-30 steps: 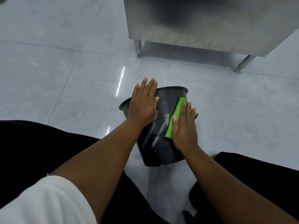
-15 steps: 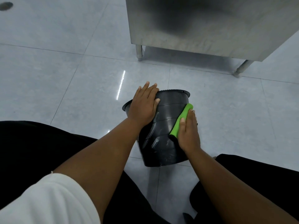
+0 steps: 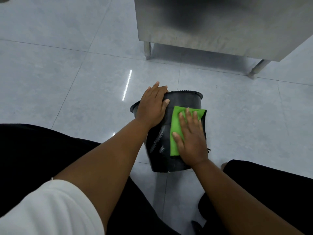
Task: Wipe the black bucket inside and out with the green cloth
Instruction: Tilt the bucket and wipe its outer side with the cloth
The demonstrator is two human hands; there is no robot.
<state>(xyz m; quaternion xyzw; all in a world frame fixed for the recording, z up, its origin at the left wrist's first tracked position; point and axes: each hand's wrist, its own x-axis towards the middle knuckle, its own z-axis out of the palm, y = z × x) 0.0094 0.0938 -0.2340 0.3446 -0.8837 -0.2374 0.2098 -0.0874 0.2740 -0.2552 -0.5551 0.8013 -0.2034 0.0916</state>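
Observation:
The black bucket (image 3: 183,102) lies tilted on the tiled floor, its rim pointing away from me and its base near my legs. My left hand (image 3: 152,107) rests on the bucket's upper left side by the rim, fingers curled over the edge, holding it steady. My right hand (image 3: 191,139) lies flat on the green cloth (image 3: 176,126), pressing it against the bucket's outer wall on the right. The cloth is spread wide under my fingers. The bucket's inside is hidden from this angle.
A stainless-steel cabinet (image 3: 220,22) on short legs (image 3: 147,50) stands just beyond the bucket. Glossy grey floor tiles (image 3: 67,82) spread to the left and right. My black-trousered legs (image 3: 42,158) flank the bucket at the bottom of the view.
My right hand has slid the green cloth back from the bucket's right edge onto its top side, and more of the cloth now shows. My left hand has shifted up to grip the rim.

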